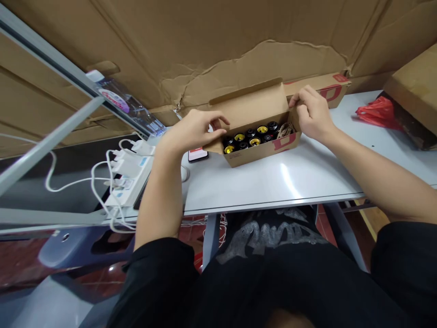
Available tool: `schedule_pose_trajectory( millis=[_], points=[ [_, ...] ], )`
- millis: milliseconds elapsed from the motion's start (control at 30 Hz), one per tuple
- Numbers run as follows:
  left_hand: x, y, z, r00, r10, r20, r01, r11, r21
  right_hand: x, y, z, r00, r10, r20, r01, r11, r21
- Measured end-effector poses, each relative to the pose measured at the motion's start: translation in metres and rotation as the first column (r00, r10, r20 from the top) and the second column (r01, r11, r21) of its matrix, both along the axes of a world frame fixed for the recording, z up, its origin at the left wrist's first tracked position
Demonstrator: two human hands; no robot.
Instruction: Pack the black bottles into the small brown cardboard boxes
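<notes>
Cardboard box [260, 154] is sitting open at the centre of the frame on the white table [273, 182], black and gold round parts [251, 136] filling it. Left hand [194, 130] is pinching its left end flap; right hand [312, 114] is gripping the right end (fingers curled). A phone [198, 155] is lying just left.

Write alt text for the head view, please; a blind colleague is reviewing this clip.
A person's left hand and right hand hold the two ends of an open cardboard box of black and gold round parts on a white table. A phone lies beside the box.
</notes>
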State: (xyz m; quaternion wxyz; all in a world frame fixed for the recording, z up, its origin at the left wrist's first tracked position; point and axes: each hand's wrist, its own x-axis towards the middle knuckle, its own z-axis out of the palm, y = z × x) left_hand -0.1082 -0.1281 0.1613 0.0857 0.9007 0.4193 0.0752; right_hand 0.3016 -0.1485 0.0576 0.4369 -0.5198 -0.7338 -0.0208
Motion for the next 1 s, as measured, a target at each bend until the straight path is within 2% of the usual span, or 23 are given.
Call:
schedule_pose_trajectory(
  millis=[167,267,367,433,600,733,867,1000],
  points=[
    [-0.004,0.001,0.003,0.997,0.047,0.065,-0.05,0.998,0.043,0.0,0.011,-0.011,0.994,-0.081,-0.075,0.082,0.997,0.012],
    [-0.009,-0.009,0.012,0.966,0.07,0.25,-0.111,0.982,0.155,0.001,0.015,-0.015,0.99,-0.082,-0.118,0.082,0.997,-0.011],
    [-0.014,-0.017,0.018,0.912,0.082,0.401,-0.16,0.973,0.164,-0.002,0.017,-0.017,0.978,-0.055,-0.199,0.061,0.998,0.024],
    [-0.014,-0.015,0.016,0.928,0.096,0.36,-0.15,0.981,0.126,-0.004,0.017,-0.018,0.968,-0.047,-0.247,0.061,0.997,0.048],
    [-0.009,0.009,-0.001,0.998,0.022,0.063,-0.018,0.998,-0.054,-0.005,0.02,-0.024,0.962,-0.056,-0.269,0.066,0.997,0.029],
    [-0.012,0.029,-0.014,1.0,-0.002,0.027,0.003,0.999,-0.039,-0.004,0.028,-0.034,0.94,-0.026,-0.341,0.056,0.995,0.079],
    [-0.014,0.036,-0.021,0.998,0.059,0.01,-0.058,0.998,-0.018,-0.006,0.034,-0.043,0.924,0.022,-0.381,0.025,0.993,0.118],
    [-0.015,0.039,-0.025,0.973,0.227,-0.049,-0.226,0.974,0.022,-0.006,0.036,-0.05,0.923,0.071,-0.377,-0.028,0.993,0.117]
  ],
)
